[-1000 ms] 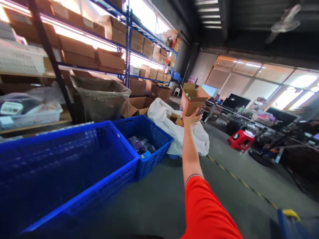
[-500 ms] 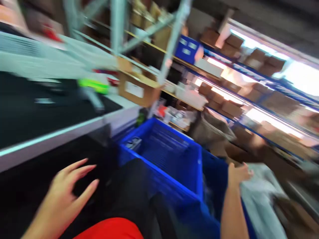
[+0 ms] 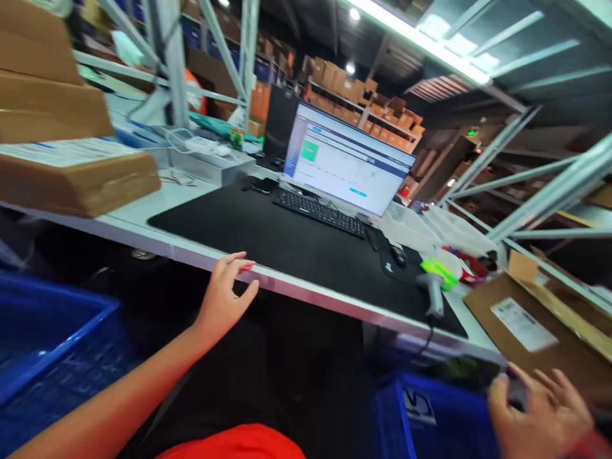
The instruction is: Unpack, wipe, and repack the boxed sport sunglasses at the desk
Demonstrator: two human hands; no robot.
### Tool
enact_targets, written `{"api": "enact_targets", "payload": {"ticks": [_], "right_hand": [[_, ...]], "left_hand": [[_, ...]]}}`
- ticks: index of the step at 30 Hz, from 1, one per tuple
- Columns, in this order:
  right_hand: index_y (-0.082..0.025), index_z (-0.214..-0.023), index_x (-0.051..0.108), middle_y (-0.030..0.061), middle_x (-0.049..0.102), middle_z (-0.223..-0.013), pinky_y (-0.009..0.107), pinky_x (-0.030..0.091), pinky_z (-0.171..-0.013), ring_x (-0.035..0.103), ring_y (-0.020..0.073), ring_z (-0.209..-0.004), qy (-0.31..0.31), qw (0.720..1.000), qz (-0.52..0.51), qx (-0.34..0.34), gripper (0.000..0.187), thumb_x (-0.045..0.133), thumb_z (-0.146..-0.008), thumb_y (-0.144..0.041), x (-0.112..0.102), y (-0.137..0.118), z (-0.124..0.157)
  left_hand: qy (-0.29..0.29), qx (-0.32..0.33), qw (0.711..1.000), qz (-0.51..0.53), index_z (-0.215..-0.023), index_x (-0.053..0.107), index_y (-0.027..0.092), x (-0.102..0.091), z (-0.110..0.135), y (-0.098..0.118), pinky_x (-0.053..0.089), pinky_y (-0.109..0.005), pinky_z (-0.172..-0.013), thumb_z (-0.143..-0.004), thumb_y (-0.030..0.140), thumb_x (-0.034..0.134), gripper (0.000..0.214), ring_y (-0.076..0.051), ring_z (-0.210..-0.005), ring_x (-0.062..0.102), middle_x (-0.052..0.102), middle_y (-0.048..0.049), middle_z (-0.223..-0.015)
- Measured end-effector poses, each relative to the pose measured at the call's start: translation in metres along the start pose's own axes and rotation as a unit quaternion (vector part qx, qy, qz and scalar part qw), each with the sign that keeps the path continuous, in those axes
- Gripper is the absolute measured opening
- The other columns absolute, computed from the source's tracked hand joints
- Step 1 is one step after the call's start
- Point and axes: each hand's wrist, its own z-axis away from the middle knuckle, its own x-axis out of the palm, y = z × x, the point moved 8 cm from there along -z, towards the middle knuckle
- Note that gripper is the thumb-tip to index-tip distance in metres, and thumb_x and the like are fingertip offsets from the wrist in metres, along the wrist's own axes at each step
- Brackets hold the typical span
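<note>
My left hand (image 3: 224,297) reaches toward the front edge of the white worktable (image 3: 306,292), fingers apart and holding nothing. My right hand (image 3: 540,414) hovers low at the right, fingers spread and empty, just above a blue crate (image 3: 430,417) and below an open cardboard box (image 3: 540,325). A black mat (image 3: 296,245) covers the table top in front of me. On it stand a lit monitor (image 3: 347,159) and a black keyboard (image 3: 320,211). A grey handheld scanner (image 3: 434,294) rests near the mat's right corner.
Cardboard boxes (image 3: 62,146) are stacked at the table's left end. Another blue crate (image 3: 43,344) sits low at the left. A mouse (image 3: 398,256) lies right of the keyboard, with plastic bags (image 3: 444,233) behind. Metal rack struts (image 3: 540,197) cross the right side; shelves of boxes fill the background.
My view has swung from the aisle with blue crates to the workstation. My right hand, earlier raised under a cardboard box, is now empty and low; my left hand has come into view.
</note>
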Motion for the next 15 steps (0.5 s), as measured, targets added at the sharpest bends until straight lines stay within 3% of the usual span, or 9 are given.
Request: {"api": "enact_targets", "payload": {"ticks": [2, 4, 7, 9, 13, 15], "right_hand": [[-0.040, -0.152, 0.066, 0.0179, 0.050, -0.152, 0.068, 0.065, -0.094, 0.069, 0.0450, -0.119, 0.085, 0.996, -0.035, -0.008, 0.064, 0.070, -0.089, -0.030, 0.035, -0.037, -0.030], [-0.037, -0.142, 0.073, 0.0177, 0.055, -0.144, 0.064, 0.067, -0.093, 0.071, 0.0409, -0.112, 0.122, 0.988, -0.083, -0.038, 0.051, 0.067, -0.093, -0.026, 0.073, -0.082, -0.064], [-0.029, -0.118, 0.081, 0.0186, 0.056, -0.143, 0.063, 0.066, -0.098, 0.071, 0.0389, -0.113, 0.094, 0.980, -0.144, -0.098, 0.027, 0.065, -0.097, -0.024, 0.131, -0.146, -0.118], [-0.026, -0.109, 0.081, 0.0187, 0.055, -0.147, 0.061, 0.067, -0.099, 0.073, 0.0366, -0.112, 0.072, 0.973, -0.175, -0.133, 0.019, 0.065, -0.098, -0.026, 0.164, -0.179, -0.145], [-0.023, -0.105, 0.082, 0.0176, 0.064, -0.142, 0.052, 0.072, -0.088, 0.079, 0.0319, -0.101, 0.072, 0.948, -0.234, -0.201, 0.019, 0.064, -0.099, -0.028, 0.217, -0.211, -0.158], [-0.026, -0.096, 0.084, 0.0142, 0.073, -0.127, 0.044, 0.075, -0.075, 0.081, 0.0295, -0.090, 0.058, 0.929, -0.280, -0.235, 0.019, 0.066, -0.094, -0.028, 0.239, -0.213, -0.150]], "left_hand": [[0.068, -0.019, 0.996, -0.049, -0.112, 0.066, 0.023, -0.041, -0.014, -0.027, 0.055, -0.060, -0.116, -0.091, 0.050, 0.061, 0.035, -0.036, -0.132, 0.061, 0.062, -0.0148, -0.135], [0.136, -0.030, 0.986, -0.092, -0.110, 0.064, 0.022, -0.081, -0.028, -0.046, 0.049, -0.064, -0.120, -0.089, 0.052, 0.061, 0.036, -0.039, -0.135, 0.058, 0.062, -0.0164, -0.129], [0.216, -0.033, 0.964, -0.152, -0.112, 0.060, 0.021, -0.143, -0.063, -0.063, 0.041, -0.063, -0.127, -0.087, 0.048, 0.065, 0.038, -0.039, -0.140, 0.053, 0.060, -0.0171, -0.133], [0.253, -0.043, 0.948, -0.190, -0.121, 0.056, 0.017, -0.192, -0.099, -0.069, 0.037, -0.058, -0.131, -0.085, 0.044, 0.072, 0.048, -0.036, -0.145, 0.047, 0.057, -0.0166, -0.140], [0.326, -0.110, 0.908, -0.241, -0.147, 0.035, -0.002, -0.307, -0.187, -0.068, 0.018, -0.053, -0.138, -0.074, 0.050, 0.093, 0.107, -0.035, -0.158, 0.026, 0.036, -0.0207, -0.164], [0.378, -0.178, 0.879, -0.229, -0.155, 0.020, -0.005, -0.365, -0.227, -0.068, 0.013, -0.061, -0.136, -0.080, 0.058, 0.089, 0.120, -0.041, -0.162, 0.017, 0.018, -0.0267, -0.171]]}}
